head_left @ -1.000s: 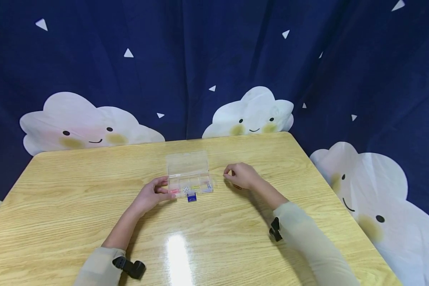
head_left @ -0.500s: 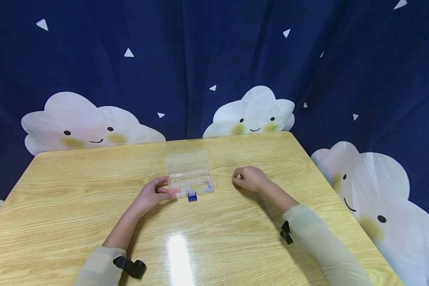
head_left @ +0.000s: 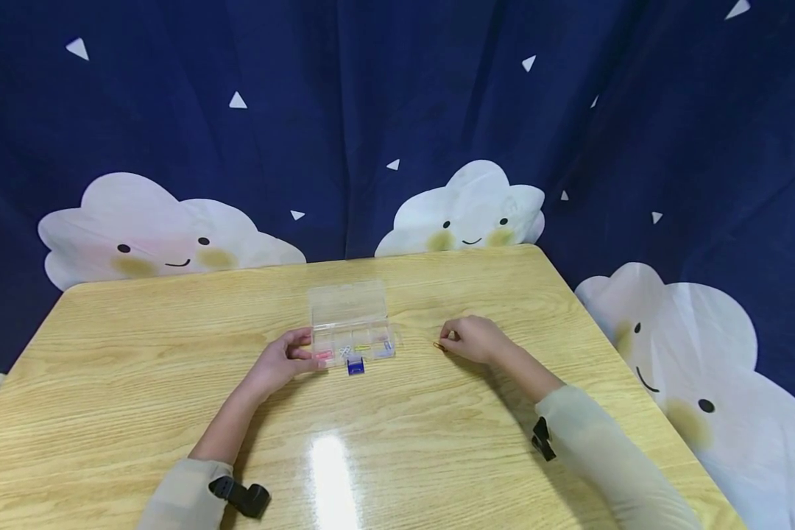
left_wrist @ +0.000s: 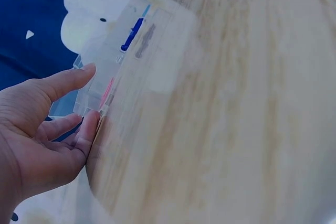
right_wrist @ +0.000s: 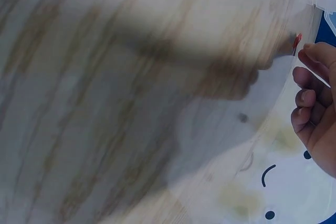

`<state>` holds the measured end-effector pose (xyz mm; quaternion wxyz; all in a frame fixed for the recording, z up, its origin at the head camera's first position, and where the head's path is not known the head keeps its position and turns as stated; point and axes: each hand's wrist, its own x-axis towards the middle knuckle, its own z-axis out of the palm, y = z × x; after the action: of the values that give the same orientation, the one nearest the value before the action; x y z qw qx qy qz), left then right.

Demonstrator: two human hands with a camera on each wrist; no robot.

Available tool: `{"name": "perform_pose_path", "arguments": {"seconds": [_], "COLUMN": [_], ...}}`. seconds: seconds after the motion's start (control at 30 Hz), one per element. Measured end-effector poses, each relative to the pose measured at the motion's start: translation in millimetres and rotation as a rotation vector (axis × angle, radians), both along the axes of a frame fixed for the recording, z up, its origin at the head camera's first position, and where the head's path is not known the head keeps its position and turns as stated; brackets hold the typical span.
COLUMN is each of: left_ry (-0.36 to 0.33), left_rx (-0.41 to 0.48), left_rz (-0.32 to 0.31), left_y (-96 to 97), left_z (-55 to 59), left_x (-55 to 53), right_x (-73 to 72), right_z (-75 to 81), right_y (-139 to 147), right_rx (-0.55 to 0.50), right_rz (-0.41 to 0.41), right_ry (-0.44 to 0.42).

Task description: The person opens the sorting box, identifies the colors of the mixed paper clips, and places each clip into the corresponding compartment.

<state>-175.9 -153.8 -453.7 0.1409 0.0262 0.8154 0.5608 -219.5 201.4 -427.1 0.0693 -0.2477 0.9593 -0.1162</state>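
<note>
A clear plastic compartment box (head_left: 352, 343) stands with its lid (head_left: 347, 303) up on the table. My left hand (head_left: 285, 364) grips the box's left end, thumb at the front and fingers behind. The left wrist view shows that thumb and the fingers (left_wrist: 86, 129) at the box's corner. Pink, white, yellow and bluish paper clips lie in separate compartments. To the right, my right hand (head_left: 475, 338) is low over the table, its fingers curled. Close at its fingertips lies a red-orange paper clip (head_left: 440, 346); whether they pinch it cannot be told.
A blue latch (head_left: 355, 366) hangs from the box's front edge. The wooden table (head_left: 397, 442) reaches back to a dark blue curtain (head_left: 344, 110) with cloud prints. Black straps with small devices sit on both wrists.
My right hand has moved right and slightly nearer, away from the box, uncovering the red-orange paper clip. The left hand and the box have stayed in place.
</note>
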Motion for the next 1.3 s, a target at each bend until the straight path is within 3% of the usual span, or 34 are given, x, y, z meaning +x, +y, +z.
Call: {"name": "perform_pose_path", "arguments": {"seconds": [0.5,0.83,1.3], "left_ry": [-0.005,-0.006,0.001], "left_rx": [-0.015,-0.008,-0.015], "left_rz": [0.002,0.001,0.000], "left_y": [0.9,1.2,0.7], "left_z": [1.8,1.8,3.7], "left_x": [0.0,1.2,1.6], "right_x": [4.8,5.2,4.4], "right_z": [-6.4,-5.6,-6.4], "right_y": [6.6,5.0,0.7], "right_rx": [-0.041,0.008,-0.005], "right_rz": [0.027,0.015,0.031], "right_ry": [0.036,0.031,0.044]}}
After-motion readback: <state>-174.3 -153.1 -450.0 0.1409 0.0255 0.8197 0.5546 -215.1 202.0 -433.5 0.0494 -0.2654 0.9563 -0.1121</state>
